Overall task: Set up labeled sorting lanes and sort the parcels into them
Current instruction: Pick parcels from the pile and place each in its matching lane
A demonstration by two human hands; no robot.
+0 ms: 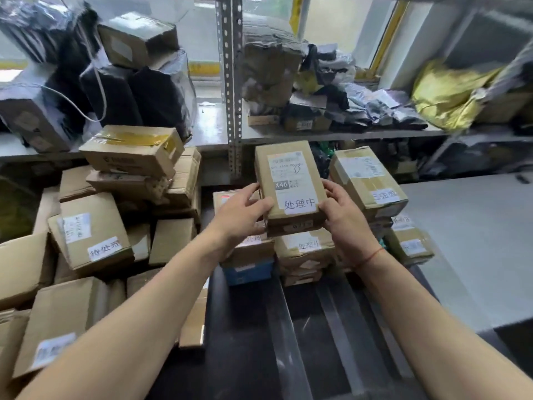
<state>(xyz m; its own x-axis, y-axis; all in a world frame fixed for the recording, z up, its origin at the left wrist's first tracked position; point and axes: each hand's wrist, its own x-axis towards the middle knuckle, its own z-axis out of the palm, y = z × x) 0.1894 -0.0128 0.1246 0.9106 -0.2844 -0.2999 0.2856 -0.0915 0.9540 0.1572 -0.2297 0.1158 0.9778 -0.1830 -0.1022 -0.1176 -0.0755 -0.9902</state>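
Left hand [245, 209]: fingers curled round the left edge of a cardboard parcel [291, 186], thumb on its top face. Right hand [343, 212]: fingers and thumb gripping the same parcel's right edge; a red string [370, 256] circles that wrist. Both forearms bare, reaching forward from the bottom of the view.

Held parcel: brown, oblong, tilted with its far end raised, carried above the middle stack of boxes. Top face bears a shipping label with a handwritten "33", a dark patch reading "X46", and a white slip [300, 204] handwritten "处理中".

Middle stack [302, 252]: cardboard boxes directly below the held parcel, the uppermost carrying a similar white slip, partly hidden. A blue box [248, 272] lies at the stack's lower left. Stack rests at the far end of a dark worktop [288, 342].

Right stack [367, 180]: box just beside the held parcel, with a barcode label and a white slip [385, 196] reading "已完成"; more boxes beneath it.

Left pile [95, 235]: many brown cartons heaped loosely, one front box carrying a white slip [105, 249] reading "待处理". A carton with yellow tape [132, 148] sits on top of the heap.

Shelf unit [233, 82]: grey perforated metal uprights. Left bay holds black plastic-wrapped bundles [129, 96] and cartons; right bay holds grey and black mailer bags [360, 105] and a yellow bag [444, 93].
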